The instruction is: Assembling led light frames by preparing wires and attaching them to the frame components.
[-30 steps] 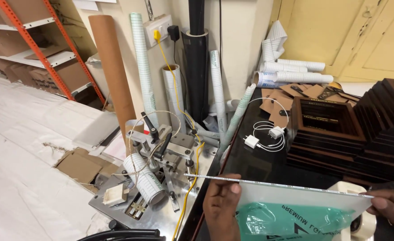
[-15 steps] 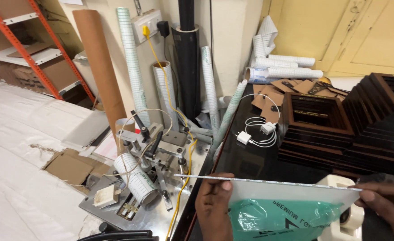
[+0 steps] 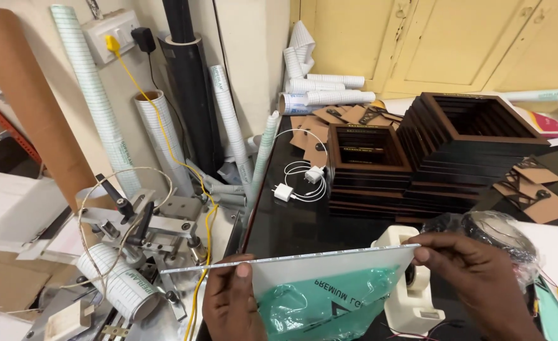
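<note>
I hold a thin white board (image 3: 304,268) flat in front of me, its long edge facing away. My left hand (image 3: 231,306) grips its near left side, thumb on top. At the right end, my right hand (image 3: 481,284) pinches the corner. A green plastic bag (image 3: 329,309) lies under or against the board. A white tape dispenser (image 3: 412,297) stands on the black table (image 3: 291,221) just behind the board, between my hands.
Stacks of dark wooden frames (image 3: 443,151) fill the table's back right, with brown card cutouts (image 3: 532,192) and a white charger with cable (image 3: 301,183). Rolls and tubes (image 3: 194,95) lean in the corner. A metal machine (image 3: 140,233) with a yellow wire sits at the left.
The view has swung right and closer to the table. Both hands keep the board, and my right hand has come further into view.
</note>
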